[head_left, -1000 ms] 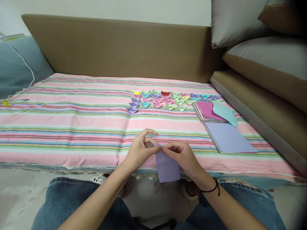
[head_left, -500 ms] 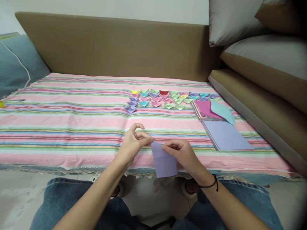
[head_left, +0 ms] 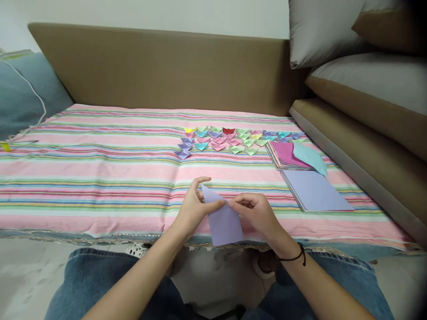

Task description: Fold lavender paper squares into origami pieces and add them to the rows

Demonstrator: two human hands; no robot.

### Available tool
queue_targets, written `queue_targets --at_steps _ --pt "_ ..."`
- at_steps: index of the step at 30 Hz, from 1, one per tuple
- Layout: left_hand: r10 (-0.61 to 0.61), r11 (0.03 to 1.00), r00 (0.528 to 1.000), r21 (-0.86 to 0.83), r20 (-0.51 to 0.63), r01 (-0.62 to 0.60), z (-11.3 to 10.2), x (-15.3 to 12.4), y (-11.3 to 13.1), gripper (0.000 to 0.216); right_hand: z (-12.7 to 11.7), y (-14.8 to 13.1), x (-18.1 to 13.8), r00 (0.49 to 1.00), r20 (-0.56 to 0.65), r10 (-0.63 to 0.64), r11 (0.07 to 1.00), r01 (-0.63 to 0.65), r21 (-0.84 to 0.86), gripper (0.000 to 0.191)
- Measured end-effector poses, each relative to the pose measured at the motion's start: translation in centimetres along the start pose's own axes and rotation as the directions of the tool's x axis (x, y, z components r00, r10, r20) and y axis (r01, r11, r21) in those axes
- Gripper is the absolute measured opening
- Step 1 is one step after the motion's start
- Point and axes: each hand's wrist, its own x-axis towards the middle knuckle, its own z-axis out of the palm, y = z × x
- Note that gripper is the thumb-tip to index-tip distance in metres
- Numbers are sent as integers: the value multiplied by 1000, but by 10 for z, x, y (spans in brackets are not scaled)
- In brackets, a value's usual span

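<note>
A lavender sheet of paper hangs between my hands over the front edge of the bed cover, its top left corner pointed and a fold slanting down to the right. My left hand grips it from the left, thumb flat on the front and fingers mostly hidden behind. With thumb and index finger pinched, my right hand holds the paper's upper right corner. Both thumb tips are close together at the upper edge. Beyond them, several small folded paper boats of many colours stand in rows.
A stack of lavender paper lies to the right, with a pad of coloured sheets behind it. Cushions pile up at the right side. Scissors with a yellow handle lie far left on the striped cover.
My left hand has shifted from the paper's top corner to its front, thumb now near my right fingers. The paper's top left corner now rises to a point.
</note>
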Motion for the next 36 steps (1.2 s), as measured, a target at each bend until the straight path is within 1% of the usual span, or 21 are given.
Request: queue_targets --at_steps 3,7,12,14,17,20,22,24,28,33,36 --pt "6 1000 1000 -13 -5 -6 5 -1 -5 63 1 1 -1 1000 9 -19 1000 19 -4 17" --pt "18 999 999 -36 -50 -20 7 0 -4 65 1 1 -1 999 32 -31 999 32 -20 18" --pt "83 991 986 -91 -145 -96 -4 5 6 60 -2 1 -1 999 8 -51 998 51 -41 17" --pt "99 989 982 -89 -158 -114 -8 6 10 58 -2 1 -1 998 16 -58 997 59 -53 17" --pt "83 994 987 -61 -136 -92 -7 5 10 54 -1 2 -1 997 39 -67 995 70 -68 15" --pt "54 998 994 -35 -90 -57 0 1 4 54 2 3 -1 996 45 -72 996 74 -50 15" --pt "33 999 998 -33 -46 -34 4 -1 1 53 3 3 -1 996 49 -71 997 73 -38 16" --pt "30 999 999 -43 -40 -31 5 -2 1 53 4 2 -2 996 54 -68 997 70 -39 16" --pt "64 995 990 -73 -127 -73 -5 2 10 51 1 -3 -1 997 66 -49 998 52 -45 17" --pt "88 982 978 -151 -188 -117 -24 11 21 46 -2 -7 -2 997 70 -12 999 15 -39 19" --pt "97 971 956 -185 -278 -152 -36 14 27 48 -5 -6 -2 999 47 -16 999 18 -40 19"
